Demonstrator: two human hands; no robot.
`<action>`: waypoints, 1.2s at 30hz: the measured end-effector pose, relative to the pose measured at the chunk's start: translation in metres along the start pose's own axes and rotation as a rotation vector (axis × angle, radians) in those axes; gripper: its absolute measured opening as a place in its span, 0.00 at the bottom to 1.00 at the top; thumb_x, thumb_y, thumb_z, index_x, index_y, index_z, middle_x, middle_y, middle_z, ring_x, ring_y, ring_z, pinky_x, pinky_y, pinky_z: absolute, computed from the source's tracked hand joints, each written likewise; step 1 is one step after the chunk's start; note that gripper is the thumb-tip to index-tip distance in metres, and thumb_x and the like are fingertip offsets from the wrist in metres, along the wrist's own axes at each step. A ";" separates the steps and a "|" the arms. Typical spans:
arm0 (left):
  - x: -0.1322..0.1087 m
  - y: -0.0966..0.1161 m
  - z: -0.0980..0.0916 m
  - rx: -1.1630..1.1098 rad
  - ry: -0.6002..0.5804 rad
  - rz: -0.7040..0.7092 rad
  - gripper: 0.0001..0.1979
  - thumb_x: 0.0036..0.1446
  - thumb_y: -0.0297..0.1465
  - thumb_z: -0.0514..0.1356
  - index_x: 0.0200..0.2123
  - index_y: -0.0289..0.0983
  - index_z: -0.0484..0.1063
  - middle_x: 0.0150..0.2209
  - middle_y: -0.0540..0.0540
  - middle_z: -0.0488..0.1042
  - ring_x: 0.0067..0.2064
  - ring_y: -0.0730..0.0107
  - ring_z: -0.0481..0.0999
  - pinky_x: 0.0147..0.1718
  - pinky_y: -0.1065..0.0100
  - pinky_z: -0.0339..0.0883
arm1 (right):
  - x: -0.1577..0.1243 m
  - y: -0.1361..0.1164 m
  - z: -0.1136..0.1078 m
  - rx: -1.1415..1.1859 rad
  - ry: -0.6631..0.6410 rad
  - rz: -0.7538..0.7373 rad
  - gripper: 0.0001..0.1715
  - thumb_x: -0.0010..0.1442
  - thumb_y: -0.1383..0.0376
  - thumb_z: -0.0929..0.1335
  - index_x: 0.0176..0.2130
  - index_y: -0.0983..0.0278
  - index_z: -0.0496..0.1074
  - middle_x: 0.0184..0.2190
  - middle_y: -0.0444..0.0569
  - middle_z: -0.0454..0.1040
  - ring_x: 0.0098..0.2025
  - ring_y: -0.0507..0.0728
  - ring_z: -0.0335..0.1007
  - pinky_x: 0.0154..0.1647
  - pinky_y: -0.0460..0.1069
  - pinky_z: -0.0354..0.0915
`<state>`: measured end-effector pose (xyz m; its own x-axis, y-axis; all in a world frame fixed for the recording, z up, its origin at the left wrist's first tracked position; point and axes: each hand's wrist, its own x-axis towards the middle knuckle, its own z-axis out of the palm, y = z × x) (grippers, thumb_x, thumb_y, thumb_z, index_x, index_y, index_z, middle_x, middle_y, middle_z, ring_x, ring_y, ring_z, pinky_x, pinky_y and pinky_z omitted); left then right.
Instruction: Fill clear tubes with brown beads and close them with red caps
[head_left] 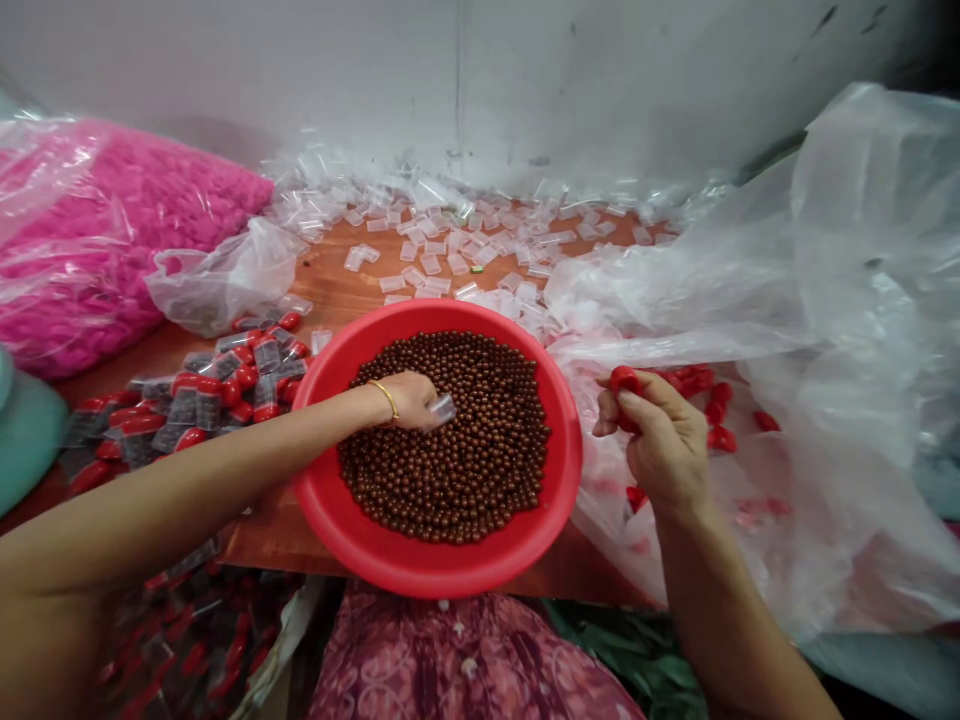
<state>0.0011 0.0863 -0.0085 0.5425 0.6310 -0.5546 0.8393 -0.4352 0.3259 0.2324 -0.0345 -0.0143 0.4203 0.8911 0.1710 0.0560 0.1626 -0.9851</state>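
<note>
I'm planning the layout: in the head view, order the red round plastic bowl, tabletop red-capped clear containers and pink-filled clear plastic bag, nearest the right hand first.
1. Red bowl: left of the right hand.
2. Red-capped containers: left of the bowl.
3. Pink-filled bag: far left, toward the back.

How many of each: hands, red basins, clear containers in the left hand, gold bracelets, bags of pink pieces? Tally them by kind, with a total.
Hands, left hand and right hand: 2
Red basin: 1
Clear container in the left hand: 1
Gold bracelet: 1
Bag of pink pieces: 1
Total: 6
</note>
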 end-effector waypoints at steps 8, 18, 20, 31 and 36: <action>0.037 0.026 0.027 -0.433 -0.195 -0.127 0.12 0.51 0.29 0.58 0.17 0.33 0.66 0.13 0.51 0.67 0.16 0.77 0.65 0.19 0.75 0.62 | -0.005 -0.004 0.013 0.126 -0.043 0.127 0.09 0.49 0.61 0.66 0.30 0.64 0.73 0.14 0.40 0.63 0.15 0.48 0.57 0.16 0.45 0.56; 0.041 0.012 0.028 -0.922 0.123 0.163 0.12 0.48 0.24 0.62 0.39 0.32 0.69 0.35 0.48 0.76 0.34 0.77 0.74 0.38 0.71 0.70 | -0.009 -0.001 0.017 0.038 -0.061 0.145 0.15 0.51 0.55 0.68 0.34 0.62 0.71 0.17 0.40 0.65 0.16 0.49 0.60 0.16 0.45 0.59; 0.030 0.002 0.024 -1.016 0.178 0.284 0.15 0.43 0.24 0.65 0.38 0.32 0.69 0.35 0.48 0.76 0.38 0.74 0.74 0.47 0.66 0.67 | -0.010 -0.003 0.021 0.008 -0.102 0.135 0.17 0.50 0.53 0.69 0.36 0.62 0.71 0.17 0.39 0.65 0.16 0.48 0.59 0.16 0.44 0.58; -0.020 0.004 0.033 -1.160 0.084 0.471 0.17 0.48 0.30 0.64 0.42 0.31 0.67 0.41 0.45 0.73 0.42 0.71 0.71 0.49 0.64 0.63 | -0.006 -0.009 0.061 -0.148 -0.330 0.018 0.21 0.57 0.53 0.65 0.46 0.62 0.72 0.20 0.39 0.63 0.18 0.47 0.57 0.17 0.43 0.57; -0.023 0.007 0.038 -0.998 0.151 0.536 0.12 0.52 0.29 0.60 0.41 0.33 0.67 0.38 0.48 0.72 0.41 0.71 0.70 0.47 0.65 0.64 | -0.008 -0.011 0.073 -0.253 -0.366 -0.088 0.18 0.58 0.56 0.65 0.46 0.61 0.73 0.29 0.45 0.72 0.24 0.50 0.63 0.23 0.45 0.63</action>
<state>-0.0066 0.0447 -0.0228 0.7817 0.6179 -0.0850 0.1156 -0.0096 0.9932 0.1622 -0.0125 -0.0035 0.0583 0.9770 0.2049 0.3161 0.1767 -0.9321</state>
